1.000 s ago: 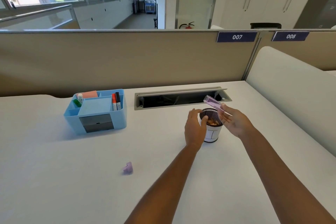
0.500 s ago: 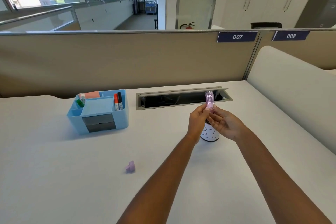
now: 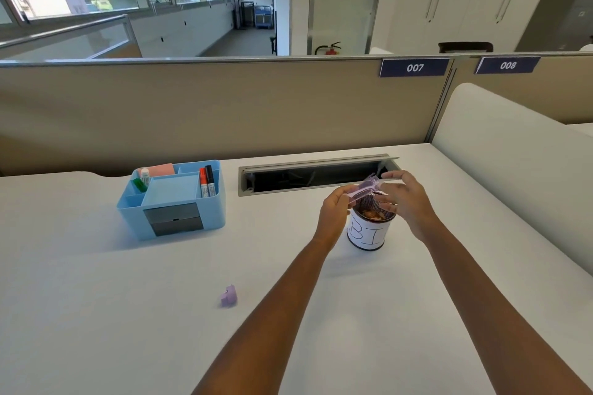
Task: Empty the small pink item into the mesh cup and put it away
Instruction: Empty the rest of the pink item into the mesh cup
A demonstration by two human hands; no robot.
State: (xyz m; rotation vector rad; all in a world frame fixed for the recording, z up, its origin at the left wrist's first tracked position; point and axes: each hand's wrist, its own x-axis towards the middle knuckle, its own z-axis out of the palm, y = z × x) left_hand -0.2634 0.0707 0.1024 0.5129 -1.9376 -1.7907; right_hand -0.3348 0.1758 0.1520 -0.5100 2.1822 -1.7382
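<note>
Two hands at mesh cup [image 3: 372,228]: pink item [image 3: 365,190] pinched by left hand [image 3: 333,208], right hand [image 3: 404,199] loosely open. Contents could be spilled onto table [image 3: 160,314] if mistilted.

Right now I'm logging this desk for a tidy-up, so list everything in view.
mesh cup: one, black with a white label, centre-right of the desk, brownish bits inside
pink item: one, translucent pink, tilted over the cup
small purple piece: one, lilac, near front of the desk
organiser: one, light blue, left; holds markers, a green item and a pink pad
cable slot: one, grey, open, at the back
desk: one, white
left hand: grip on the pink item's lower end
right hand: fingers at its upper end
</note>
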